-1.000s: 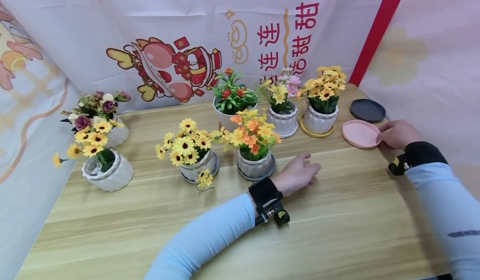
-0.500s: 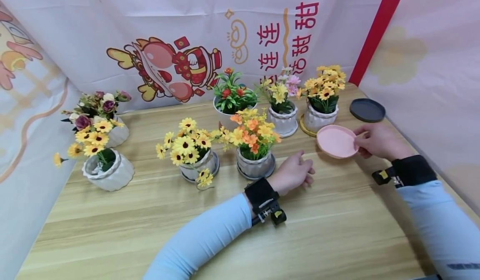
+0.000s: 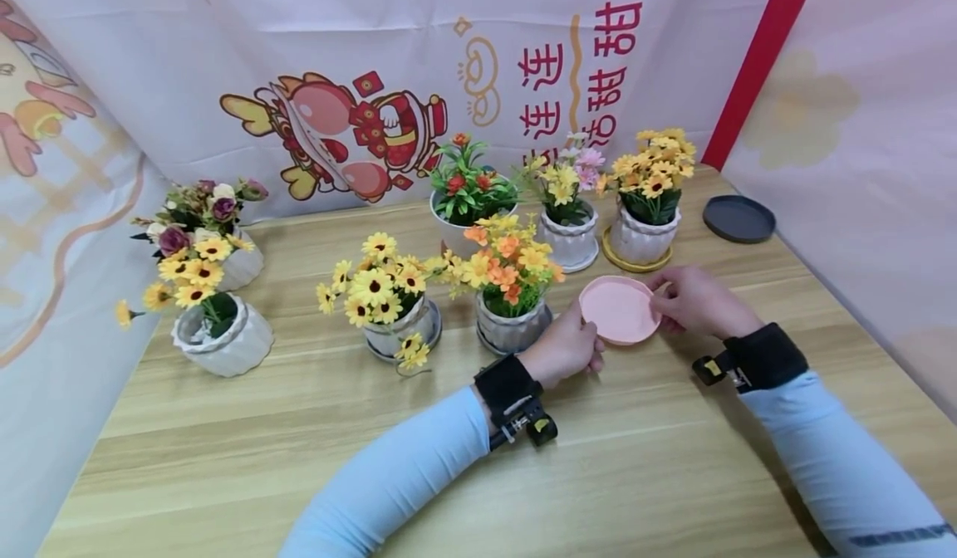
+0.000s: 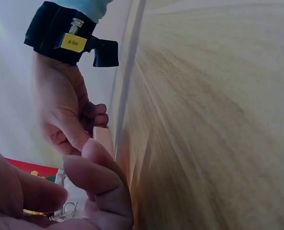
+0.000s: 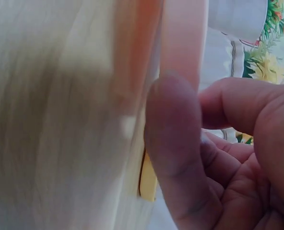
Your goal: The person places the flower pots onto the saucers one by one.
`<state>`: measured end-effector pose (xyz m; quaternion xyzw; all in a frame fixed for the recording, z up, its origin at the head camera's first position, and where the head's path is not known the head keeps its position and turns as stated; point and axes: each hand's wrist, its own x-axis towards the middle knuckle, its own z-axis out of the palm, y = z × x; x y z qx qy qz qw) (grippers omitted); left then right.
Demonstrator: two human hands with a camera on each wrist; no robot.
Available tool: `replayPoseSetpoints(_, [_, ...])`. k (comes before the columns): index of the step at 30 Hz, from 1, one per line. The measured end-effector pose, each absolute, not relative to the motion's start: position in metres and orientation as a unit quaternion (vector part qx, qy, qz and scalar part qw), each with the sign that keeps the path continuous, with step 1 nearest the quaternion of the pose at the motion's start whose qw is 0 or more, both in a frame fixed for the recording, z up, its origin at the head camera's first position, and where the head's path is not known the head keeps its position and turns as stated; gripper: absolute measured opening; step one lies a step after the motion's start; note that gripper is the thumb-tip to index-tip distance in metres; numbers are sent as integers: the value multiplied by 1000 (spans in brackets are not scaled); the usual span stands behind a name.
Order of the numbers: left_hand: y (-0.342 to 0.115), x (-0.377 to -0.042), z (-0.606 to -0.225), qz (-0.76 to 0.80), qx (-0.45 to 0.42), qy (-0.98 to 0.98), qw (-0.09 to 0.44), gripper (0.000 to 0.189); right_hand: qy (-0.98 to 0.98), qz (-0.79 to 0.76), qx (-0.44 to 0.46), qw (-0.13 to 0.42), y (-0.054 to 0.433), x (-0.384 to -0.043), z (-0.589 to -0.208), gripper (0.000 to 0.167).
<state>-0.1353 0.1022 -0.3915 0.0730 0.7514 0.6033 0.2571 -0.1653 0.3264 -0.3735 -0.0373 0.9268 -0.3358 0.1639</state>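
Observation:
My right hand pinches the right rim of a pink saucer, a shallow round dish. In the right wrist view, thumb and forefinger grip the edge of the saucer close over the table. At the saucer's left rim is my left hand, its fingers bent loosely. The left wrist view shows a gap between the thumb and forefinger of that hand, with the saucer partly hidden beyond them. Just left of this hand, a pot of orange and yellow flowers stands on a grey saucer.
A dark grey saucer lies at the back right. Behind the pink saucer, a pot of yellow flowers stands on a yellow saucer. More potted flowers line the back, and two white pots stand at the left. A printed cloth hangs behind.
My right hand has lifted the pink saucer from beside the dark saucer and carried it left toward the table's middle. My left hand has shifted slightly left and now meets its left rim.

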Motion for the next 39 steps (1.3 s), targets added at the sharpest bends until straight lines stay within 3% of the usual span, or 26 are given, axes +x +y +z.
replayPoseSetpoints(5, [99,-135,-392,604,63,745,278,47,920,-347,-39,178,323,-164,-379,25])
replayPoseSetpoints(16, [93,-133,-392,609,60,732,301,56,916,-359,-39,173,324,-166,-388,25])
replayPoseSetpoints(21, [76,-122,-382,565,131,754,309,70,914,-363,-45,174,327,-166,-390,26])
replayPoseSetpoints(27, [36,-101,-351,507,230,775,299,58,916,-358,-40,180,329,-169,-390,29])
replayPoseSetpoints(32, [-17,-86,-328,542,274,748,269,35,916,-355,-48,179,327,-170,-390,30])
replayPoseSetpoints(39, [-109,-74,-303,566,248,777,120,24,914,-356,-51,187,328,-166,-390,33])
